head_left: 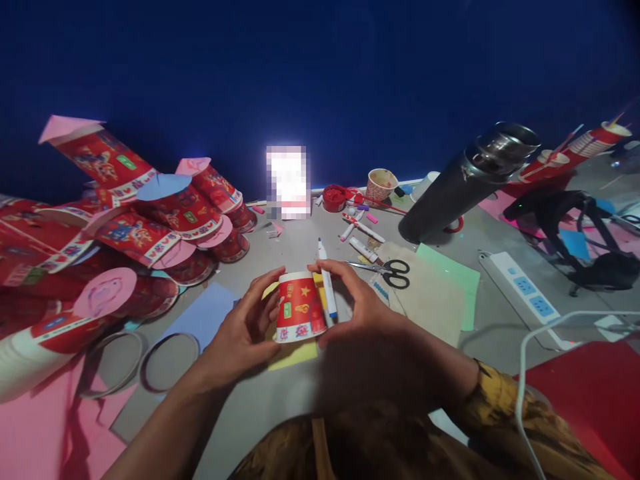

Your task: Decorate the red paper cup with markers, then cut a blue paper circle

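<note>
Two hands are steadying one red paper cup [300, 308], upside down, at the centre of the tabletop [270, 390].
The fingers of the left hand [255, 327] are grasping the cup from nine o'clock; those of the right hand [360, 300] are grasping it from three, one white marker [327, 287] also lying within that grip. One yellow sheet [293, 357] is showing beneath. Reckoning from the cup, with twelve at the far wall, one pair of scissors [397, 273] is lying at two o'clock, one dark flask [447, 193] is leaning in view farther out that way, one power strip [503, 275] is resting at three, two rings [142, 365] are lying side by side at eight, and many decorated cups [180, 210], too overlapped to count, are filling ten.
</note>
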